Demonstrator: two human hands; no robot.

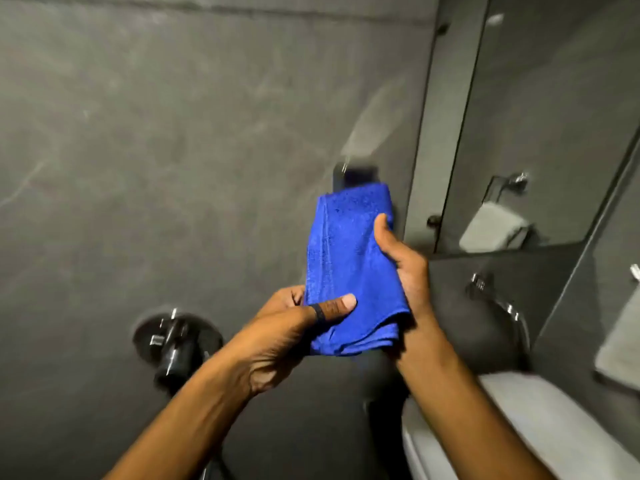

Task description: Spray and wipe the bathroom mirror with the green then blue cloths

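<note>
A folded blue cloth (349, 268) hangs upright between both hands in front of a dark grey wall. My left hand (294, 327) pinches its lower left edge, thumb laid across the front with a dark ring on it. My right hand (401, 268) grips its right side, thumb pressed on the fabric. The mirror (540, 116) fills the upper right and reflects a towel holder. No green cloth or spray bottle is in view.
A black wall fitting (176, 341) juts out at lower left. A dark bracket (353, 174) sits on the wall just behind the cloth's top. A chrome tap (498, 299) and a white basin edge (540, 420) lie at lower right.
</note>
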